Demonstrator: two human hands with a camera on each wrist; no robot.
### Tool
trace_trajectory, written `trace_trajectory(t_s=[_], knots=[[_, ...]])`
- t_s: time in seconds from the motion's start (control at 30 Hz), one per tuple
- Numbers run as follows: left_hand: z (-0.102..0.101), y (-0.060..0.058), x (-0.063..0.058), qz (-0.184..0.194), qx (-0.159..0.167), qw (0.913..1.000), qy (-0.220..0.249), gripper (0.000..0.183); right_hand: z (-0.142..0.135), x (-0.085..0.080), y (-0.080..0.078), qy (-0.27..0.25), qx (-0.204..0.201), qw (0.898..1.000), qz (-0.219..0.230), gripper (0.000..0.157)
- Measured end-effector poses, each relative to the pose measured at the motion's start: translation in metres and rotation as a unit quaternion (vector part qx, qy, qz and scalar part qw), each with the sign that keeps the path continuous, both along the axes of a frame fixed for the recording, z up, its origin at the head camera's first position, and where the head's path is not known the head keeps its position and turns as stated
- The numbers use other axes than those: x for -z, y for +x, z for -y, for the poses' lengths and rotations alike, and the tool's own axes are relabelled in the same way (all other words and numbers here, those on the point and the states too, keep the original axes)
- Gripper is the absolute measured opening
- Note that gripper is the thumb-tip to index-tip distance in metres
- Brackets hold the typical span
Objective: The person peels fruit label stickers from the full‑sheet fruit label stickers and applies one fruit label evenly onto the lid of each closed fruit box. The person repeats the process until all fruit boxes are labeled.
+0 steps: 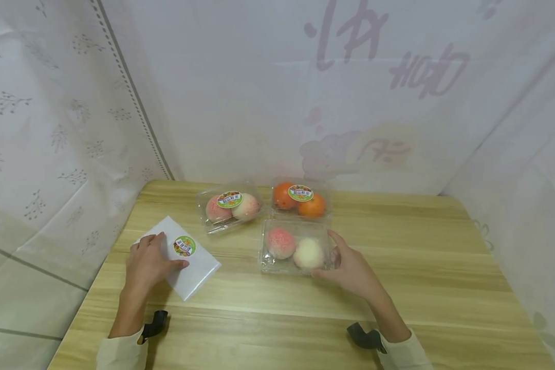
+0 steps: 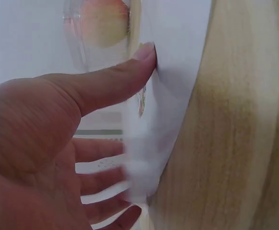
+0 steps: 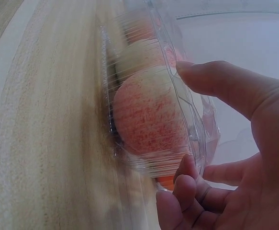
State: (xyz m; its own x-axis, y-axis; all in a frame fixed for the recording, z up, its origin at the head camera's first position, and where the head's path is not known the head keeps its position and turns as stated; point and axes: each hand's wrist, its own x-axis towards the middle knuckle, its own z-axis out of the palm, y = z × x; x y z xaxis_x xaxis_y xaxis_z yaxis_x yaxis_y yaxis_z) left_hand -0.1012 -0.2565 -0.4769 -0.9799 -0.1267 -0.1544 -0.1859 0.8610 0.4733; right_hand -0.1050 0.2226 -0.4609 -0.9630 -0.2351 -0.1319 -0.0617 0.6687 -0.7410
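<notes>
My right hand grips the right end of a clear plastic box, thumb at the near side and fingers at the far side. Inside lie two peaches: a pink one and a pale one. No label shows on this box's lid. At the left, my left hand rests on a white sheet or stack of sheets bearing a round coloured sticker. In the left wrist view the thumb lies on the white sheet, the other fingers spread along its far edge.
Behind stand two more clear boxes with round labels: one of peaches at the back left, one of oranges behind the gripped box. They rest on a wooden table with pale printed curtains around it.
</notes>
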Motion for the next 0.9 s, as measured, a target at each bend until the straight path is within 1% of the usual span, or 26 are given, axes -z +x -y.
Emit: trace_trajectory(t_s=[0.1, 0.2, 0.3, 0.4, 0.53, 0.67, 0.77, 0.9], knots=[[0.0, 0.002, 0.0, -0.017, -0.006, 0.9998, -0.001, 0.101, 0.0, 0.0, 0.0, 0.004, 0.001, 1.0, -0.001, 0.122], [0.0, 0.005, -0.002, -0.031, -0.007, 0.9995, 0.008, 0.093, 0.0, 0.0, 0.0, 0.006, 0.002, 1.0, -0.001, 0.122], [0.0, 0.008, -0.005, -0.034, -0.008, 0.9986, 0.039, 0.084, 0.0, 0.0, 0.0, 0.005, 0.001, 1.0, -0.001, 0.121], [0.0, 0.012, -0.011, -0.03, -0.003, 0.9968, 0.074, 0.076, -0.001, 0.0, 0.0, 0.005, -0.001, 1.0, -0.002, 0.12], [-0.004, 0.017, -0.021, -0.039, 0.018, 0.995, 0.09, 0.07, -0.001, -0.001, 0.0, 0.007, -0.003, 1.0, -0.006, 0.119], [-0.009, 0.021, -0.032, -0.067, 0.045, 0.9916, 0.101, 0.067, -0.002, -0.001, -0.001, 0.011, -0.004, 1.0, -0.006, 0.12], [-0.014, 0.025, -0.04, -0.084, 0.067, 0.9866, 0.123, 0.065, -0.002, -0.001, -0.001, 0.013, -0.004, 1.0, -0.006, 0.121], [-0.026, 0.027, -0.05, -0.094, 0.096, 0.9767, 0.167, 0.061, -0.002, -0.002, 0.0, 0.011, -0.006, 1.0, -0.011, 0.12]])
